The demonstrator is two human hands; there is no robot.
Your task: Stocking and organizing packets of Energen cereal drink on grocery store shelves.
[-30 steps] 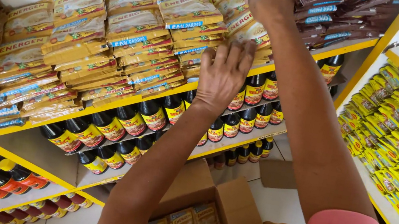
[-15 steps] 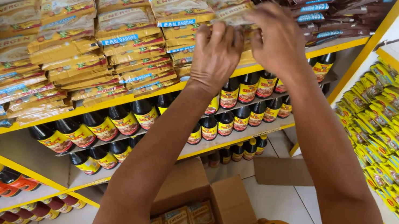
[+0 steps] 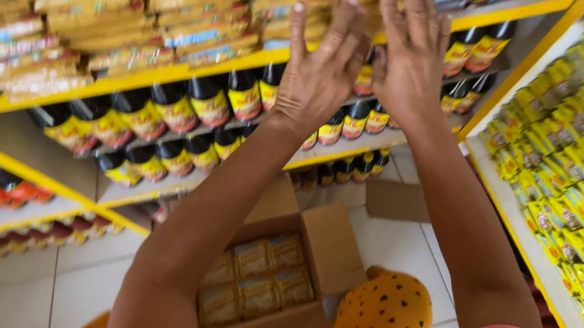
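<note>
1. Both hands are up, fingers spread, holding nothing: left hand (image 3: 321, 73) and right hand (image 3: 411, 53) by the yellow packets (image 3: 177, 0).
2. Dark bottles (image 3: 182, 108) sit below, on a yellow shelf (image 3: 147, 78).
3. An open box (image 3: 290, 268) sits on the white floor (image 3: 405, 248).

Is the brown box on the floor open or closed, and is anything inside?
Open. The cardboard box has its flaps folded outward, and rows of yellow packets show inside, so it is not empty.
</note>
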